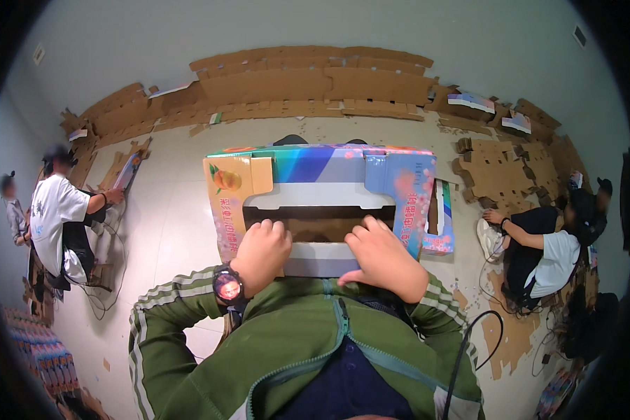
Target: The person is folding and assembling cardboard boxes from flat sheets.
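A colourful printed cardboard box [322, 168] sits right in front of my body, with a long opening in the side facing up. Its brown inside shows, along with a white flap [315, 195] at the far edge of the opening. My left hand [264, 253], a round watch at its wrist, is curled over the near left edge of the opening. My right hand [383, 255] grips the near right edge, its thumb on the near side. The fingertips of both hands are partly hidden inside the box. An open slot [437, 210] shows on the box's right end.
Flattened brown cardboard [378, 85] leans along the far wall, and more sheets [497, 171] lie at the right. One person [66, 196] sits at the left, others [553, 245] at the right. A black cable [462, 343] hangs by my right arm. Printed cartons [45, 350] are stacked at lower left.
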Available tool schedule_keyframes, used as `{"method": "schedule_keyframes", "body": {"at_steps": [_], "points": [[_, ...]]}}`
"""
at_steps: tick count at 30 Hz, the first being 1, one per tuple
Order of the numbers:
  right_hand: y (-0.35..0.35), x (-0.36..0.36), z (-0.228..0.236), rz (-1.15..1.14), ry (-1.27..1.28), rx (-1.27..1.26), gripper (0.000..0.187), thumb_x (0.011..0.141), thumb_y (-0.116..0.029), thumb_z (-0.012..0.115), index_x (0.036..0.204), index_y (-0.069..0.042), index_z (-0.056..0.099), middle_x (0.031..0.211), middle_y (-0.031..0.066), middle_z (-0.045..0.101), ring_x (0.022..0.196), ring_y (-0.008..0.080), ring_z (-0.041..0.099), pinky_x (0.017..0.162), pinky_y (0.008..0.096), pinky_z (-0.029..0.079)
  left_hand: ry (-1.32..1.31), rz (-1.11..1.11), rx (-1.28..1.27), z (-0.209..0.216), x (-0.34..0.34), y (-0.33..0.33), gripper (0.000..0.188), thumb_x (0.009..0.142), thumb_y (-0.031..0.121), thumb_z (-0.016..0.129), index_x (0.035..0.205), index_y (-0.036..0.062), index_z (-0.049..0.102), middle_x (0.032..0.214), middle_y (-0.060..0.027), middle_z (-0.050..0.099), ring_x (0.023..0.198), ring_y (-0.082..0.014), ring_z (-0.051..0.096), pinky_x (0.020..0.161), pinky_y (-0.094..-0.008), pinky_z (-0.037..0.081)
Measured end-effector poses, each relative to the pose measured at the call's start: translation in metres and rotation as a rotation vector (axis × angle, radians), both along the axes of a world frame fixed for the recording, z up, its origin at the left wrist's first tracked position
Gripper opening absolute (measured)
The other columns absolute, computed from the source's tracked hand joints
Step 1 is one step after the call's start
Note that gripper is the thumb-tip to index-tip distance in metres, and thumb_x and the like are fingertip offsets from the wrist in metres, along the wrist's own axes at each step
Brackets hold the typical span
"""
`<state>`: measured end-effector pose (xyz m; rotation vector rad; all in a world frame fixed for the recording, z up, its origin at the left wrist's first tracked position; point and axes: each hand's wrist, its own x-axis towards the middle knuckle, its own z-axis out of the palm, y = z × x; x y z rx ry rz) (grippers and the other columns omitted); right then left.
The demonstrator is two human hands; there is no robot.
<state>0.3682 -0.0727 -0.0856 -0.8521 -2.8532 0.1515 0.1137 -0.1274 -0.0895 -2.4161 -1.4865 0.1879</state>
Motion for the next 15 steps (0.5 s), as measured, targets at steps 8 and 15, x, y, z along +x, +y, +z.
{"method": "schedule_keyframes", "body": {"at_steps": [8, 15], "points": [[0.033, -0.099, -0.004, 0.169, -0.208, -0.477, 0.067, 0.073, -0.059, 0.073, 0.093, 0.004, 0.066, 0.096, 0.022, 0.065, 0.093, 0.036, 0.063, 0.084, 0.0433, 0.049, -0.132, 0.037, -0.195, 0.011, -0.008, 0.006, 0.039, 0.06, 0.021, 0.077, 0.089, 0.0026, 0.059, 0.071, -0.0121, 0.064, 0.073, -0.0285, 0.065, 0.066, -0.0367, 0.052], [0.045, -0.131, -0.011, 0.402, -0.57, -0.756, 0.076, 0.074, -0.067, 0.069, 0.103, 0.003, 0.069, 0.103, 0.0211, 0.069, 0.095, 0.0339, 0.065, 0.084, 0.0408, 0.05, -0.414, 0.087, -0.656, 0.019, -0.02, 0.0, 0.043, 0.07, 0.021, 0.074, 0.099, -0.0066, 0.059, 0.08, -0.0263, 0.065, 0.082, -0.0389, 0.067, 0.073, -0.0437, 0.053]]}}
